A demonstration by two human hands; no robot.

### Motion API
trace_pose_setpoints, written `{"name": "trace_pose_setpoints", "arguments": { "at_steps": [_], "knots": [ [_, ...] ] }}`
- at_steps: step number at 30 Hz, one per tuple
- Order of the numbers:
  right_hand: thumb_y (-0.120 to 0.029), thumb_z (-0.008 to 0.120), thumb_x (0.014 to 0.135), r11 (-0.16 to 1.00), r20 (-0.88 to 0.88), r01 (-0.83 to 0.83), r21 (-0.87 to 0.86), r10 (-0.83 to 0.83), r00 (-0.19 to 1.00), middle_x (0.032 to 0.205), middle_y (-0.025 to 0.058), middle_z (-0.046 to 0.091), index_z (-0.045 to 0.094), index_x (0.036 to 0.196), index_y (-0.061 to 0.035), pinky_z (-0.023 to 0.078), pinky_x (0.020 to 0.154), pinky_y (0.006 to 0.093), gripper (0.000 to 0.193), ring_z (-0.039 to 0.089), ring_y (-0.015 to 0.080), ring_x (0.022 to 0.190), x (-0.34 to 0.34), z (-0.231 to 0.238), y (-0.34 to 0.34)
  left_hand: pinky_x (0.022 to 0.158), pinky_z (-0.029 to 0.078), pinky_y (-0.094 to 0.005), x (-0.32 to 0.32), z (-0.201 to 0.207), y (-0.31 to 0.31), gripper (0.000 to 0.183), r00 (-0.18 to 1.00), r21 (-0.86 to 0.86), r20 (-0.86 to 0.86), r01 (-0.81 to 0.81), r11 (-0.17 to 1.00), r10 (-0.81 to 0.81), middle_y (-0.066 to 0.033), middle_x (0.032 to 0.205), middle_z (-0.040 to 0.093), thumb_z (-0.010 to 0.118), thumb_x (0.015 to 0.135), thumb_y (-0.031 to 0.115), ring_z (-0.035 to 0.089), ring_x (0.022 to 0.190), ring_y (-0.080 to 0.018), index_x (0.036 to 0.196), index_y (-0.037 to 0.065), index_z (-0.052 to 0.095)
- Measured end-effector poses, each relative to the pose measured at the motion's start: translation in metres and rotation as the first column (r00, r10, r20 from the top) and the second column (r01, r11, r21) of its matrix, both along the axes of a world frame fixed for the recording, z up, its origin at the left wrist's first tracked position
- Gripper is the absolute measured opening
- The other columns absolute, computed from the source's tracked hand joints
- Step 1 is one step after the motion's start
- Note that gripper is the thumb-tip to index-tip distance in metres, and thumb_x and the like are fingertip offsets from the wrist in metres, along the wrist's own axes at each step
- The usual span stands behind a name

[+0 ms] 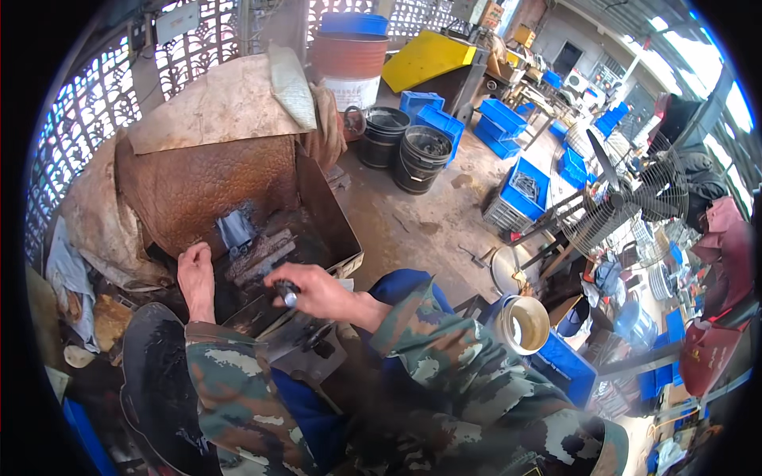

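My left hand (196, 279) is closed, fingertips bent together at the lower edge of a brown, bumpy sheet (214, 186); whatever they may pinch is hidden. Wrapped in the fingers of my right hand (321, 292) is a dark handle with a shiny metal end (289, 299). Beyond the hands, a blue-grey metal piece (235, 230) leans against the sheet. A rough, dark metal block (262, 258) lies between it and my right hand. Both sit inside a dirty open metal box (329, 210), with the sheet hanging over its back.
Stained cloth (222, 99) drapes over the sheet's top. Two black buckets (422, 159) and blue crates (502, 127) stand on the floor beyond. To my right are a large fan (623, 198) and a cream bucket (525, 325). A black padded shape (155, 381) lies by my left forearm.
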State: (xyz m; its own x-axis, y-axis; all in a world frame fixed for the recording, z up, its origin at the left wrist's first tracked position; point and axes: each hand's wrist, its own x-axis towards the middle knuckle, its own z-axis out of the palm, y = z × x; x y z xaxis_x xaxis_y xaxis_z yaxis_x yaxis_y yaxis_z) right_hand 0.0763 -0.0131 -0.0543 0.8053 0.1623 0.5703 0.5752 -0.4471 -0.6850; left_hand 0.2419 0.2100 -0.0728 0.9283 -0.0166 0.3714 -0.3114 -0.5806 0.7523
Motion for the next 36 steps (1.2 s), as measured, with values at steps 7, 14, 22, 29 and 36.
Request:
{"name": "trace_pose_setpoints", "arguments": {
  "at_steps": [7,14,22,29,36],
  "knots": [
    [-0.010,0.074,0.087,0.930,-0.409,0.222,0.292,-0.089,0.908,0.075,0.0037,0.061,0.062,0.101,-0.0009,0.050,0.047,0.0283,0.021,0.057,0.0099,0.052,0.066,0.049,0.026,0.080,0.049,-0.0322,-0.008,0.007,-0.008,0.022,1.000,-0.194,0.019,0.011,0.981,-0.007,-0.0097,0.100,0.064,0.063,0.092,0.017,0.062,0.087,-0.0206,0.106,0.004,0.073],
    [-0.011,0.070,0.089,0.884,-0.376,0.276,0.376,-0.127,0.918,0.066,0.0094,0.061,0.059,0.091,0.0007,0.047,0.043,0.0348,0.016,0.058,0.0171,0.046,0.151,0.056,0.033,0.080,0.049,-0.0311,-0.010,0.011,-0.009,0.020,0.999,-0.179,0.037,-0.007,0.984,0.014,-0.0089,0.098,0.063,0.062,0.092,0.014,0.061,0.086,-0.0197,0.105,0.004,0.073],
    [-0.011,0.071,0.089,0.875,-0.356,0.305,0.376,-0.167,0.919,0.063,0.0120,0.060,0.058,0.090,0.0015,0.046,0.044,0.0368,0.019,0.058,0.0204,0.044,0.188,0.051,0.037,0.081,0.051,-0.0307,-0.013,0.015,-0.010,0.017,1.000,-0.135,0.008,0.001,0.991,0.000,-0.0094,0.099,0.062,0.063,0.092,0.010,0.064,0.088,-0.0197,0.105,0.004,0.072],
    [-0.017,0.074,0.086,0.917,-0.245,0.338,0.212,-0.285,0.927,0.076,0.0248,0.064,0.061,0.098,0.0000,0.048,0.066,0.0503,0.024,0.065,0.0449,0.074,0.196,0.043,0.038,0.085,0.048,-0.0279,-0.018,0.028,-0.003,0.015,0.995,-0.352,0.065,0.089,0.932,-0.071,-0.0060,0.102,0.062,0.061,0.095,0.006,0.061,0.093,-0.0162,0.104,0.000,0.071],
    [-0.022,0.073,0.089,0.911,-0.250,0.382,0.156,-0.338,0.907,0.073,0.0207,0.063,0.059,0.098,-0.0035,0.048,0.062,0.0474,0.025,0.062,0.0368,0.067,0.198,0.038,0.030,0.081,0.046,-0.0277,-0.058,0.051,0.089,0.014,0.992,-0.105,0.113,0.065,0.992,-0.053,-0.0070,0.096,0.062,0.061,0.095,0.004,0.058,0.089,-0.0164,0.106,0.000,0.069]
  ]
}}
